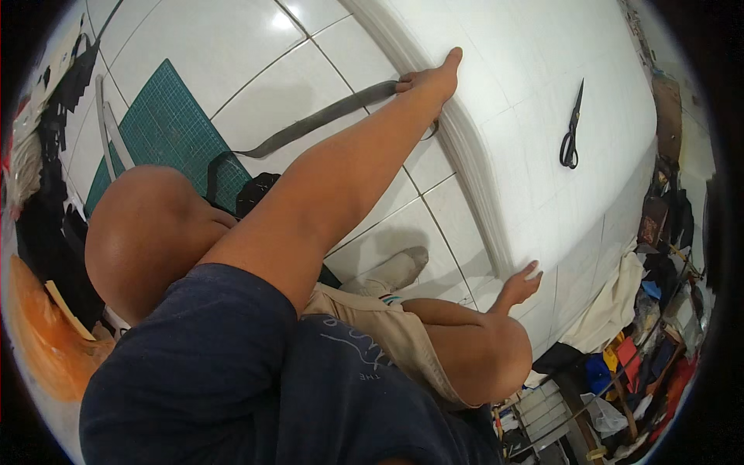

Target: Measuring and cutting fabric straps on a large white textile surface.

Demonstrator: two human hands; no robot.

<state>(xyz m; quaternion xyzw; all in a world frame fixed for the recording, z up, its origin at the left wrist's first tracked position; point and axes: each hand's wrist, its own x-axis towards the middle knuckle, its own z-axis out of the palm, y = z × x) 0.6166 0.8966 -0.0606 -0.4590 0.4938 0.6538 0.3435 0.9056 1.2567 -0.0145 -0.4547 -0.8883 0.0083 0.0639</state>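
Observation:
My left hand (431, 80) is at the near edge of a thick stack of white sheets (496, 147). Its fingers are curled around a long grey strap (325, 120), and its thumb points up over the edge. From there the strap trails left across the floor. Past my right knee, my right hand (519, 289) is by the lower corner of the same stack, thumb and fingers apart, with nothing seen in it. Black-handled scissors (571, 136) lie on top of the stack, beyond both hands.
A green cutting mat (167, 116) lies on the white tiled floor (256, 66) at the left, with a pale curved strip (108, 128) across it. Orange plastic (54, 333) is at the far left. Cloth and mixed clutter (620, 364) pile up at the lower right.

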